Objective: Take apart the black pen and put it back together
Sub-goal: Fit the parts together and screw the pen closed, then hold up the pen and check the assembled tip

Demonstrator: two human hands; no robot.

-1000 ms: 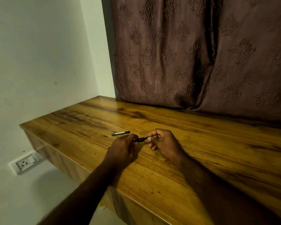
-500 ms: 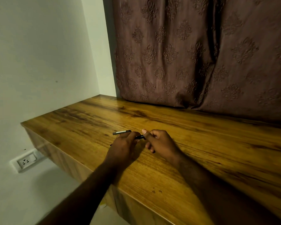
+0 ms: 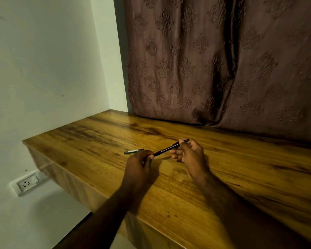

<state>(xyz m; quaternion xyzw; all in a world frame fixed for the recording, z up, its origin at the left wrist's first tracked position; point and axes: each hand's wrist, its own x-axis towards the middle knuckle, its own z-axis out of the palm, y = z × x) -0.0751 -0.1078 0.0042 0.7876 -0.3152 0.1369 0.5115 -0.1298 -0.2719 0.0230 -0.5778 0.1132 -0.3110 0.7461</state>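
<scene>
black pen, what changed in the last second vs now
The right hand has drawn away rightward and up, exposing far more of the black pen between it and the left hand. Both hands keep their grip. The loose pen part on the table stayed put.

No readable text, label, brand, number or sign anywhere. Nothing legible on the black pen (image 3: 171, 148) pinched between the left hand (image 3: 138, 163) and the right hand (image 3: 190, 155); barrel too thin and dark to show any print. Nothing legible on the small grey-and-black pen part (image 3: 133, 151) lying on the bench (image 3: 241, 168) just beyond the left hand: a pale band along it, too small to tell whether lettering. No marking to be made out on the wall socket (image 3: 27, 182) down to the left of the left hand.
</scene>
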